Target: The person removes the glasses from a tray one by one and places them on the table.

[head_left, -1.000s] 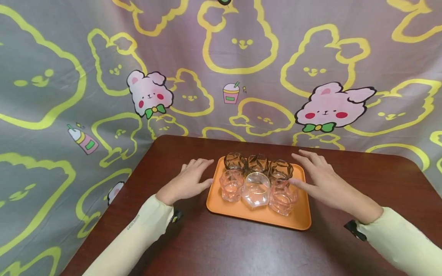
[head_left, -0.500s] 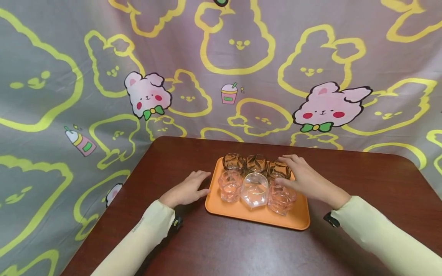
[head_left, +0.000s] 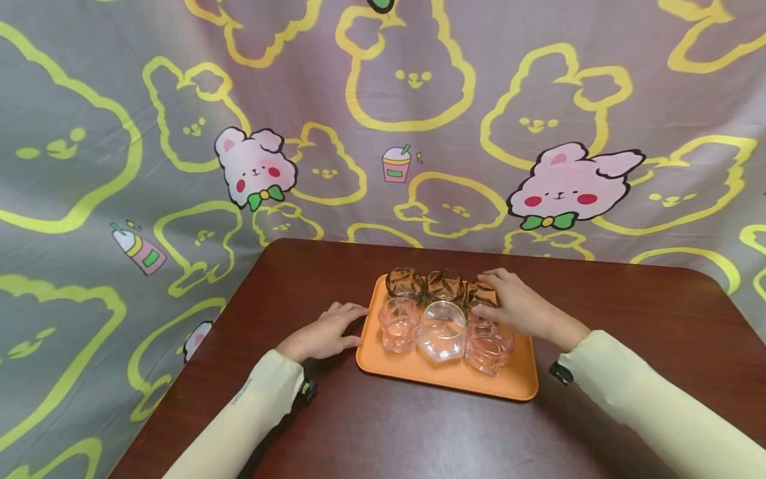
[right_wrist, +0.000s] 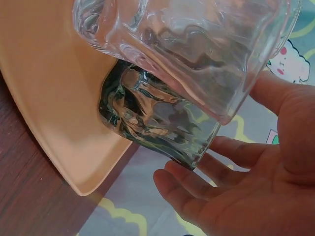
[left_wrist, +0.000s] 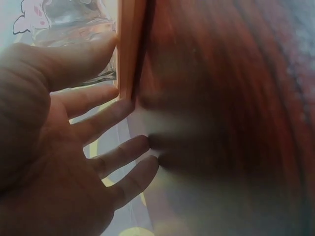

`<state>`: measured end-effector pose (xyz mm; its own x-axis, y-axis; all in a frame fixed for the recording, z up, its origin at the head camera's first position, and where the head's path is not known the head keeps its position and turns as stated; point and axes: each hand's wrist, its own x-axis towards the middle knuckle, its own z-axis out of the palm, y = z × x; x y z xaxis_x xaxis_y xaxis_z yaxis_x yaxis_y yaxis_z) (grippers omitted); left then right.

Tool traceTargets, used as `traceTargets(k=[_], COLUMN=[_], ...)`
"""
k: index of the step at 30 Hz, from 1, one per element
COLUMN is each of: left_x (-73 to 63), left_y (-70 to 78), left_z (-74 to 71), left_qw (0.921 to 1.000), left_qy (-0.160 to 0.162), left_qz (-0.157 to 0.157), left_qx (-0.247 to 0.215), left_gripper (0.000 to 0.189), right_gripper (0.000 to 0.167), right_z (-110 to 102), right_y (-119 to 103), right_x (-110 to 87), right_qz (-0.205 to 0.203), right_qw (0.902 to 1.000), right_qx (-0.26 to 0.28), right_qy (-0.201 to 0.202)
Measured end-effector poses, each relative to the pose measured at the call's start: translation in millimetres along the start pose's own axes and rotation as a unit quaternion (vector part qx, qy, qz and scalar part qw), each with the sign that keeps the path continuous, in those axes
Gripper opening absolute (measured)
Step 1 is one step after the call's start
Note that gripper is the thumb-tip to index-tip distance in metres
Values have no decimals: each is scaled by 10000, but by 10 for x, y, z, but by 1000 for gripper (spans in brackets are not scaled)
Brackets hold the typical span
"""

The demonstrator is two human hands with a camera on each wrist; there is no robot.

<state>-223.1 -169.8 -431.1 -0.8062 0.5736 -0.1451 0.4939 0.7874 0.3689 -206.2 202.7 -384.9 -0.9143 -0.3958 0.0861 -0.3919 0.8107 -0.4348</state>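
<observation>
An orange tray (head_left: 413, 376) bears two rows of glasses. Three dark brown glasses stand at the back: the left one (head_left: 405, 285), the middle one (head_left: 444, 286) and the right one (head_left: 482, 294). In front are a pink glass (head_left: 399, 327), a clear glass (head_left: 443, 332) and another pink glass (head_left: 489, 349). My right hand (head_left: 526, 309) grips the right brown glass near its rim, thumb in front, fingers behind; the pink glass hides the thumb's tip in the right wrist view. My left hand (head_left: 323, 332) has its fingers spread, fingertips right at the tray's left edge.
The tray lies on a dark reddish-brown table (head_left: 383, 432). A grey curtain (head_left: 335, 80) with yellow bear outlines and pink rabbits hangs behind the table and along its left side.
My right hand has moved left and down from beside the tray onto the right brown glass. My left hand has shifted slightly and stays at the tray's left edge. The glasses stay in place.
</observation>
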Motion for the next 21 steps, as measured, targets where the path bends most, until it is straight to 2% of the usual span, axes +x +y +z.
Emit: traceTargets(k=[14,21], left_x=[49,69], left_y=[-26,-24], left_z=[-12,-25], left_qw=[9995,9988], left_qy=[-215,-278], left_qz=[-219,-375], left_qx=[-89,-133], left_gripper=[66,69], right_gripper=[68,69], right_z=[-32,-71], right_y=[-60,-17], right_x=[48,59], right_qz=[243,345], right_qw=[9992,9990], right_qx=[-274,-208], right_qy=[-165,-201])
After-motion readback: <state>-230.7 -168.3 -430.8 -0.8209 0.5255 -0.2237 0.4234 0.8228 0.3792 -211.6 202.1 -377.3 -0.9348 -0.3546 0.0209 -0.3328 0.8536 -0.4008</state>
